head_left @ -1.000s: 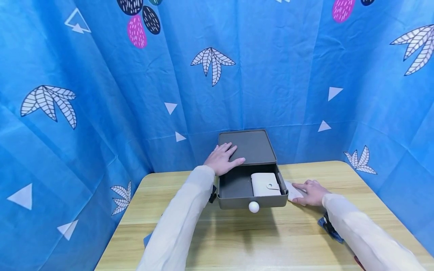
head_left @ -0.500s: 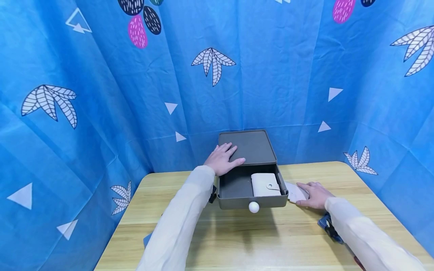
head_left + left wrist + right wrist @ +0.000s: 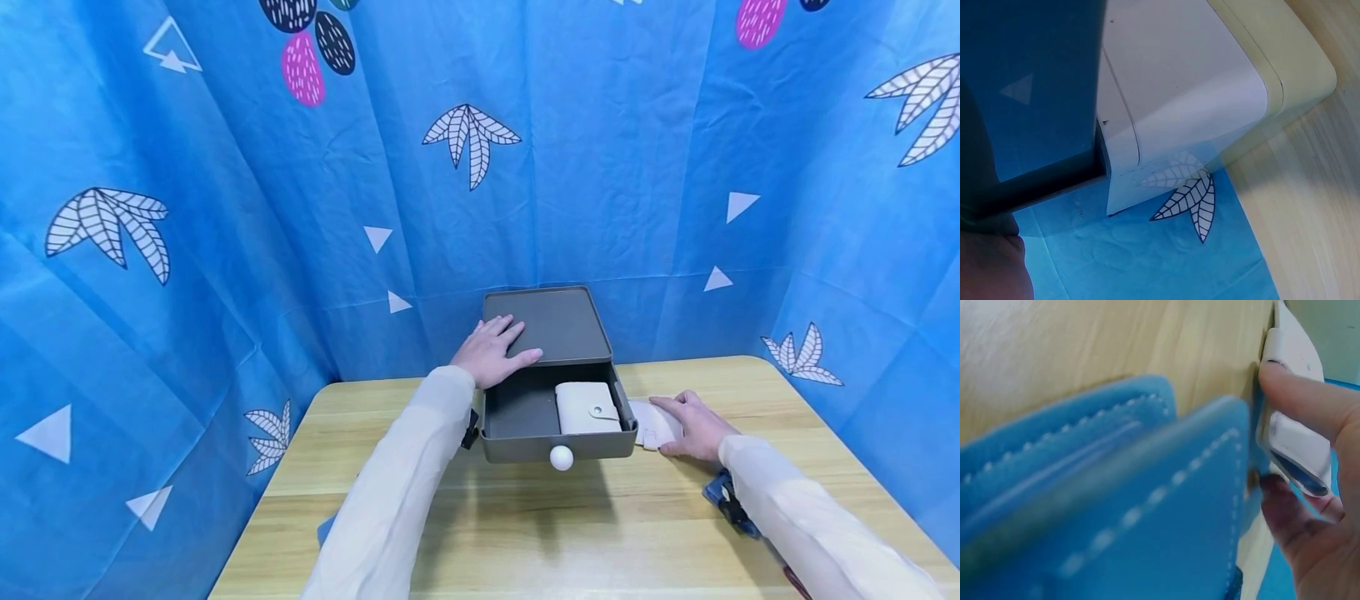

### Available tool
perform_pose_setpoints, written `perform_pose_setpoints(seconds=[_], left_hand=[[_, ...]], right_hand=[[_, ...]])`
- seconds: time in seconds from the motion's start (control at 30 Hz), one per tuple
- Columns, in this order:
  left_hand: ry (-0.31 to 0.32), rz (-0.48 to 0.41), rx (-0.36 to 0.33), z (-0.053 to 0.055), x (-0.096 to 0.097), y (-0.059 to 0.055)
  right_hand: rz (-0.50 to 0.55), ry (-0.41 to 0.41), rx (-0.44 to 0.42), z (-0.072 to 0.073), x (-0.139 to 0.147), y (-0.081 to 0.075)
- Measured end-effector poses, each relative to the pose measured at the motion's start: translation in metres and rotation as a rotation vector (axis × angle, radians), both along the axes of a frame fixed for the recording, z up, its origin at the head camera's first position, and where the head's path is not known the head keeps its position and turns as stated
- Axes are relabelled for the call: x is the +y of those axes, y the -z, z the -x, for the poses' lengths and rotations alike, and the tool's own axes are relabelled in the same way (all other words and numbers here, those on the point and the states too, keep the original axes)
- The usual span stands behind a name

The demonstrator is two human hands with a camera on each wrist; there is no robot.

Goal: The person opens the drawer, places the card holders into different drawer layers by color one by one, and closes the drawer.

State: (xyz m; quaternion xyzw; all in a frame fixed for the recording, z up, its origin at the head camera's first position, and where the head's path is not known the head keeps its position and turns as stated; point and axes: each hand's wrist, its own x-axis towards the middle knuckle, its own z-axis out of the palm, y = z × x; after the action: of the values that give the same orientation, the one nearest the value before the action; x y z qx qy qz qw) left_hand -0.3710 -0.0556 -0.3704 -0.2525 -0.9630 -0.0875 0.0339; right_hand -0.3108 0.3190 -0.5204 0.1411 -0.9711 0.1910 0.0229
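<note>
My left hand rests with spread fingers on the grey top of a drawer box. Below that top, a drawer with a white round knob is pulled out. A white wallet with a snap strap lies in the drawer's right part. To the right of the box, my right hand pinches a second white wallet on the table. In the right wrist view, the thumb and fingers of my right hand lie on opposite sides of this wallet.
A blue stitched wallet stands large before the right wrist camera; in the head view a blue wallet lies under my right wrist. A red item and a blue item peek out beside my sleeves. A blue curtain encloses the table.
My right hand has shifted slightly right, and its fingers have gone from lying over the white wallet to pinching its edges. The left hand and the drawer have stayed put.
</note>
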Motion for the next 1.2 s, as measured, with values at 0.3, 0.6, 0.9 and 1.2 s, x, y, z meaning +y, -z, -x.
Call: perform_pose_setpoints(seconds=[0.3,0.6,0.9,1.2], left_hand=[[0.002,0.001,-0.010,0.0010,-0.0021,0.0004],[0.009,-0.005,-0.001,0.0020,-0.0025,0.0005],[0.019,-0.006,0.010,0.0024,-0.0017,0.0004],[0.012,-0.007,0.011,0.0009,-0.0009,0.0002]], right_hand=[[0.090,-0.038,-0.005,0.0011,-0.0005,-0.0034],[0.176,-0.026,-0.081,-0.0010,0.0002,-0.0087],[0.262,-0.026,-0.121,0.0026,0.0032,-0.0045],[0.446,-0.032,-0.200,0.0032,0.0027,-0.0044]])
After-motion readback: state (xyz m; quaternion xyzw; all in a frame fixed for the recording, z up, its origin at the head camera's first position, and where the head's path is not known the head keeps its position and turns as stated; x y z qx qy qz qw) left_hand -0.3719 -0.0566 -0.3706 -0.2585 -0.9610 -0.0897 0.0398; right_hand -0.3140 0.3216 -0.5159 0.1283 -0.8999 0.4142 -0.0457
